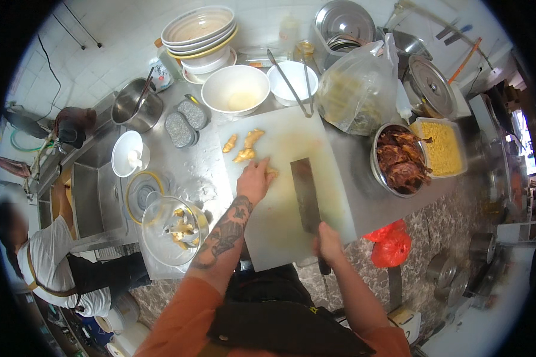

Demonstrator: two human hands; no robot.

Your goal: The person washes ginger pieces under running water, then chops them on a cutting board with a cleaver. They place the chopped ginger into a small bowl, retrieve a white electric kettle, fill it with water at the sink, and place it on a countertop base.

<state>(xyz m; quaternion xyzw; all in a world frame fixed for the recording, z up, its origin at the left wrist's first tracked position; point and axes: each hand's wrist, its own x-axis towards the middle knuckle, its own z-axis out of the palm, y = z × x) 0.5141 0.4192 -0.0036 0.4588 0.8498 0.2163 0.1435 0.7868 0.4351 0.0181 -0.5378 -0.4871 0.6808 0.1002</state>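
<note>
My right hand (328,243) is closed around the handle of a cleaver (306,194), whose broad blade lies over the right half of a white cutting board (286,236). On the board's left half, my left hand (255,178) has its fingertips at a piece of ginger (272,171), partly hidden by the fingers; whether it grips the piece is unclear. Just beyond that hand lie more peeled ginger pieces (249,145) and a small one (229,143). Left of my tattooed forearm stands a clear blender bowl (154,241) with chunks of ginger around its blade.
White bowls (236,89), tongs (290,85) and a filled plastic bag (357,89) line the back. At right are a metal bowl of cooked meat (399,160) and a tub of yellow bits (442,147). A person (53,254) stands at the left sink (94,201).
</note>
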